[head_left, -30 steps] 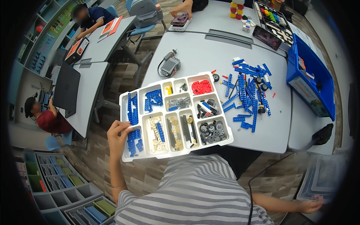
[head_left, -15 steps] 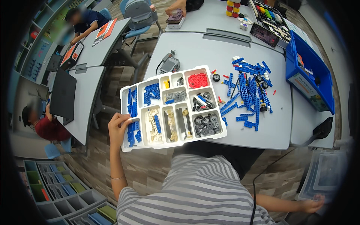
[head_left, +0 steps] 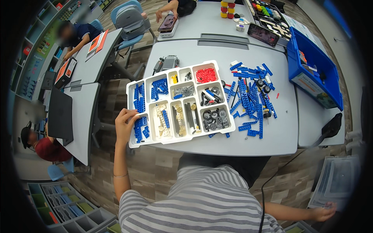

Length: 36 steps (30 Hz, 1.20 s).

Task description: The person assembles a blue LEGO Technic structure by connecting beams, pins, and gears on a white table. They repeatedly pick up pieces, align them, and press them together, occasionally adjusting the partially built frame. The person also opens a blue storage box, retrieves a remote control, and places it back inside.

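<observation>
My left hand [head_left: 126, 121] grips the left rim of a white compartment tray [head_left: 182, 142], thumb and fingers pinched over its edge. Sorted in the tray are blue beams [head_left: 160, 88], red pegs [head_left: 206, 75], cream pieces [head_left: 160, 116] and grey and black wheels [head_left: 216, 118]. It hangs over the table's near left edge; I cannot tell whether it rests there. Right of it lies a loose pile of blue building beams [head_left: 244, 97] and small wheels. Far out at the lower right, my right hand [head_left: 323, 212] is curled at the edge of a clear plastic container [head_left: 334, 178].
A grey motor block [head_left: 169, 63] sits behind the tray. At the right stands a blue bin [head_left: 318, 79], with a phone [head_left: 263, 35] propped nearby. Another person's hand [head_left: 168, 11] is at a phone [head_left: 168, 23] across the table. A black cable [head_left: 272, 176] runs beside me.
The tray, with my left hand on its rim, has moved farther over the table, toward the pile, partly covering the motor block. My right hand looks unchanged. The whole view has tilted slightly.
</observation>
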Available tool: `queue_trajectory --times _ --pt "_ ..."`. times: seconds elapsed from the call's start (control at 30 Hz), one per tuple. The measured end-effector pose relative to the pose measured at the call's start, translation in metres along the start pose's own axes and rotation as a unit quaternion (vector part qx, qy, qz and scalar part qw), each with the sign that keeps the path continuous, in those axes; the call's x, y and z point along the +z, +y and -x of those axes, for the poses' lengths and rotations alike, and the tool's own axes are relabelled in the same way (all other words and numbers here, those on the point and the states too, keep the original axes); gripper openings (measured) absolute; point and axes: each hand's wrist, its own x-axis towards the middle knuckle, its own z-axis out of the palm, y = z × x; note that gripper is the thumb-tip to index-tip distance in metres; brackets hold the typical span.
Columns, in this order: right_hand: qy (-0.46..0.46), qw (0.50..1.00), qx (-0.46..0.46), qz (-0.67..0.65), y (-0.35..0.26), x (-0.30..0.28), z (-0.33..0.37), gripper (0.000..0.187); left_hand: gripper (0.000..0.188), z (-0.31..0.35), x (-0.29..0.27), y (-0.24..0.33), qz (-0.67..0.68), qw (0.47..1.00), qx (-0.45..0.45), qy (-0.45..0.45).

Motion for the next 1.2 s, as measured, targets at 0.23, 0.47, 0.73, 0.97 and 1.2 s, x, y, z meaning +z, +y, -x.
queue_trajectory --times 0.23,0.47,0.73,0.97,1.2 --pt "0.000 0.998 -0.006 0.069 -0.010 0.004 0.001 0.032 0.021 0.000 0.000 0.011 -0.054 0.999 -0.001 0.005" --pt "0.045 0.995 0.061 0.068 -0.032 0.017 0.007 0.032 0.014 -0.024 -0.018 0.048 -0.113 0.990 0.067 -0.053" --pt "-0.028 0.997 0.008 0.075 -0.041 0.020 0.010 0.038 0.053 -0.186 0.070 0.034 -0.120 0.991 0.049 -0.023" --pt "-0.036 0.999 0.015 0.001 -0.038 -0.038 0.008 0.033 0.097 -0.271 0.126 0.021 -0.274 0.912 -0.147 -0.268" --pt "-0.036 0.995 0.076 0.052 -0.018 -0.047 0.021 0.032 0.095 -0.265 0.130 0.040 -0.235 0.918 -0.169 -0.272"
